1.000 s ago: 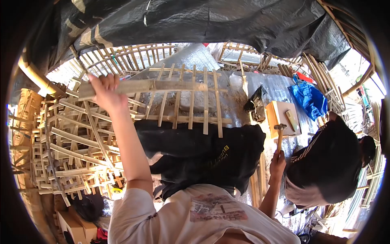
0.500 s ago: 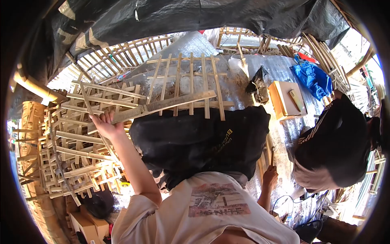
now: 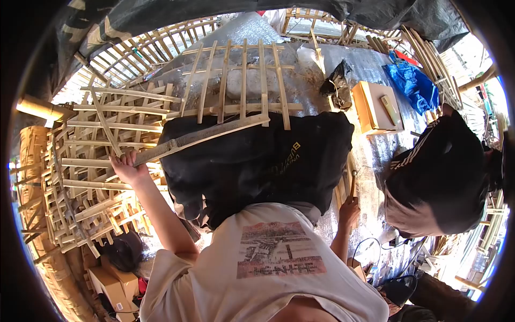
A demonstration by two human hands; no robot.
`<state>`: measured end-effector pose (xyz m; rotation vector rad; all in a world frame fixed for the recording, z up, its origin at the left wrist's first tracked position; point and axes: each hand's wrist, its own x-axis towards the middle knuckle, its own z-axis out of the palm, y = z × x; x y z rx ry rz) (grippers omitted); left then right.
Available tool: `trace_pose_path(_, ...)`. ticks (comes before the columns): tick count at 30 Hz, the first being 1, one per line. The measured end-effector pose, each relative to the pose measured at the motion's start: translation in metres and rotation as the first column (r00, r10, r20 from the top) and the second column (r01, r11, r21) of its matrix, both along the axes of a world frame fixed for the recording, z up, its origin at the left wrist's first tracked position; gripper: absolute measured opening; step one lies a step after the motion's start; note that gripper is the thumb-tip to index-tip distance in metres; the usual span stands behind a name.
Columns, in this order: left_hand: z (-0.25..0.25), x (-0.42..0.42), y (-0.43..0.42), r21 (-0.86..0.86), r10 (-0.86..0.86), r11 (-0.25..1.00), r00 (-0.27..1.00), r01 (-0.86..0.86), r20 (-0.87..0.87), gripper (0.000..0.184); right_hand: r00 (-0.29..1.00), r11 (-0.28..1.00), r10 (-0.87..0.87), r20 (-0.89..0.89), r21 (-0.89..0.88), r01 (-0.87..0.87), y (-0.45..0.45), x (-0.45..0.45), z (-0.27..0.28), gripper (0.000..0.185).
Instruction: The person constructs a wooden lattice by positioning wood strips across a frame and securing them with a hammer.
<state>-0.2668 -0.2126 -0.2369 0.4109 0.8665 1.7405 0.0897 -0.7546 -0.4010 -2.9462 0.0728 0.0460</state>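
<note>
A long split bamboo strip (image 3: 204,138) slants over the black cloth on my lap (image 3: 225,166), its lower end in my left hand (image 3: 129,167), whose fingers are closed round it. Its far end reaches the lower part of a bamboo slat frame (image 3: 243,80), which lies beyond my knees. Out to my right side, low down, my right hand (image 3: 349,211) is closed round the handle of a hammer (image 3: 353,185), with the small head upward.
Stacked bamboo lattices (image 3: 112,126) fill the left side. A cardboard box (image 3: 378,107) with a tool on it, a black plastic bag (image 3: 338,86) and a blue bag (image 3: 410,86) lie at the right. A person in black (image 3: 437,177) sits close on the right.
My left hand has lowered the bamboo strip from over the slat frame to my lap, now slanted. My right hand has drawn the hammer down and back, away from the cardboard box.
</note>
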Motion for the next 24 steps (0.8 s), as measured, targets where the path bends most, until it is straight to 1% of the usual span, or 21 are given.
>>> trace_pose_path(2,-0.005,-0.01,0.002,-0.029,0.039,0.999,0.999,-0.039,-0.01,0.043,1.0,1.0,0.001,0.009,-0.001,-0.001,0.0,0.002,-0.003,0.03)
trace_pose_path(6,-0.004,-0.018,-0.001,-0.07,0.105,0.992,0.994,-0.105,0.005,0.045,1.0,1.0,-0.021,0.008,0.006,0.02,0.001,0.004,-0.005,0.033)
trace_pose_path(9,-0.009,-0.026,0.005,-0.054,0.075,0.996,0.995,-0.071,0.059,0.045,0.999,0.996,-0.026,0.019,0.081,0.025,-0.003,0.007,-0.006,0.037)
trace_pose_path(12,-0.002,-0.021,0.003,-0.066,0.048,0.997,0.998,-0.045,0.044,0.045,0.993,0.987,-0.092,0.076,0.14,0.081,-0.006,0.011,-0.005,0.036)
trace_pose_path(15,-0.006,-0.021,0.006,-0.039,-0.016,0.999,0.996,0.019,0.083,0.045,0.99,0.983,-0.106,0.091,0.16,0.091,-0.015,0.016,0.0,0.036)
trace_pose_path(16,-0.002,-0.017,0.003,-0.06,-0.013,0.998,0.995,0.019,0.099,0.044,0.99,0.985,-0.116,0.076,0.138,0.104,-0.017,0.016,0.002,0.036)
trace_pose_path(19,-0.006,-0.014,0.003,-0.006,-0.062,0.998,0.993,0.063,0.104,0.044,0.984,0.984,-0.174,0.03,0.049,0.173,-0.018,0.018,0.013,0.032)
trace_pose_path(20,-0.01,-0.016,0.006,-0.012,-0.069,0.997,0.992,0.07,0.105,0.042,0.985,0.985,-0.169,0.02,0.03,0.169,-0.024,0.02,0.008,0.031)
trace_pose_path(23,-0.012,-0.016,0.008,-0.013,-0.158,0.987,0.971,0.163,0.182,0.039,0.99,0.991,-0.136,0.047,-0.015,0.137,-0.05,0.028,-0.017,0.03)
trace_pose_path(24,-0.012,-0.016,0.009,-0.022,-0.171,0.984,0.976,0.175,0.135,0.037,0.979,0.979,-0.201,-0.026,-0.034,0.2,-0.039,0.026,0.001,0.03)
